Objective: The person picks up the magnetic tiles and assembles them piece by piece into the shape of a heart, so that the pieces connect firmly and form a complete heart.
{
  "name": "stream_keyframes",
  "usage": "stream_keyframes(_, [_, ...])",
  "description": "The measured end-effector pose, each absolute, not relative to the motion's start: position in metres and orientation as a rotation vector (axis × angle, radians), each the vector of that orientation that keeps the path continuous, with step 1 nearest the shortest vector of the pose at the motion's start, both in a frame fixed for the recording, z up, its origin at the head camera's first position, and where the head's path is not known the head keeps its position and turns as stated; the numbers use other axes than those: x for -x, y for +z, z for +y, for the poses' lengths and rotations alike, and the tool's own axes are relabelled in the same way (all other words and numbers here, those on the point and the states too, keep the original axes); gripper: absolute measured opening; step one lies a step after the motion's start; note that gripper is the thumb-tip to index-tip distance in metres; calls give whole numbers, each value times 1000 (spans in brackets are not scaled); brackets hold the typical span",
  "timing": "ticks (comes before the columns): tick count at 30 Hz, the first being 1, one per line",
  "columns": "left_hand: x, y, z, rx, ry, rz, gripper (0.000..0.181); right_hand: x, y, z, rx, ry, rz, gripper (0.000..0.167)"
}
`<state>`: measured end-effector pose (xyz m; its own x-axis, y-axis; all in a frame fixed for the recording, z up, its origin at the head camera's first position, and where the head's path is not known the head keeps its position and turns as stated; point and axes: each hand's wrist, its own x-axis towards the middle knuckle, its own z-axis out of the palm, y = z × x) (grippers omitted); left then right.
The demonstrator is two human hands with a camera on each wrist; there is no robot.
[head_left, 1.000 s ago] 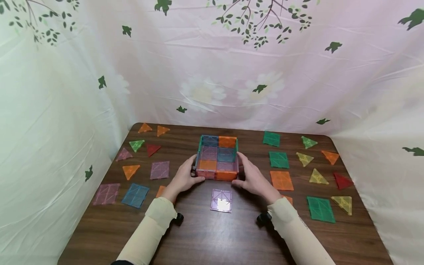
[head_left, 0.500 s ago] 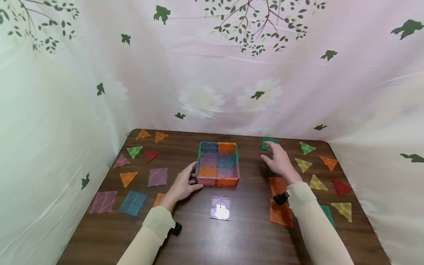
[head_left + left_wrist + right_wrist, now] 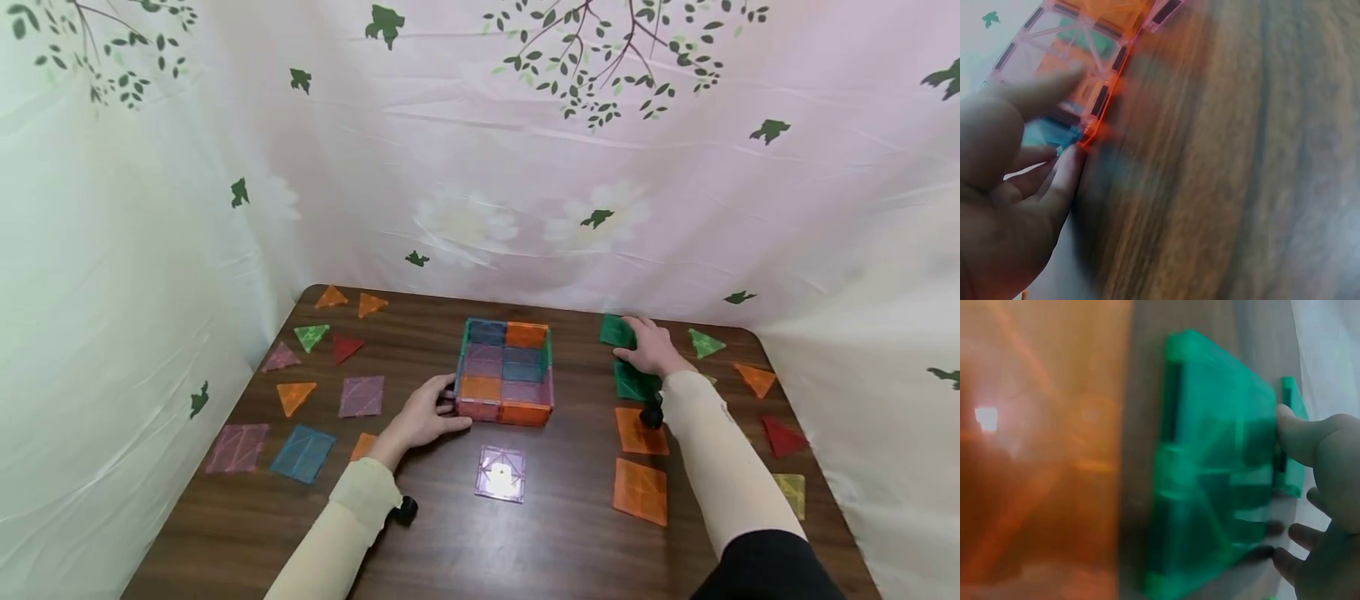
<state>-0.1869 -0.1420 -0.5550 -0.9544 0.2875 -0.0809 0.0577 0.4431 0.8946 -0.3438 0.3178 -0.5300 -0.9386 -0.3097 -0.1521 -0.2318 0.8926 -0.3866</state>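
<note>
My left fingers [image 3: 1067,175] rest spread against the box [image 3: 525,414], its mouth facing up; my right fingers [image 3: 1304,536] spread near a square green tile [image 3: 1219,459].

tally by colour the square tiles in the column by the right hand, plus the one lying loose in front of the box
Green squares: 2
Orange squares: 2
Purple square: 1
Total: 5
</note>
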Motion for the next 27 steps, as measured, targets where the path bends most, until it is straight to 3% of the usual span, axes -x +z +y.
stream_keyframes(5, [186,-551,-145,-296,1622,2356,90,353,-525,322,506,-459,2802,73])
stream_keyframes(12, [186,-551,-149,-376,1816,2249,67,352,-529,326,582,-330,2868,67])
stream_keyframes(19, [189,-555,-147,-488,1889,2179,61,338,-523,326,539,-412,2907,73])
stream_keyframes(27, [185,-554,-148,-423,1904,2171,57,322,-489,271,787,-851,2919,74])
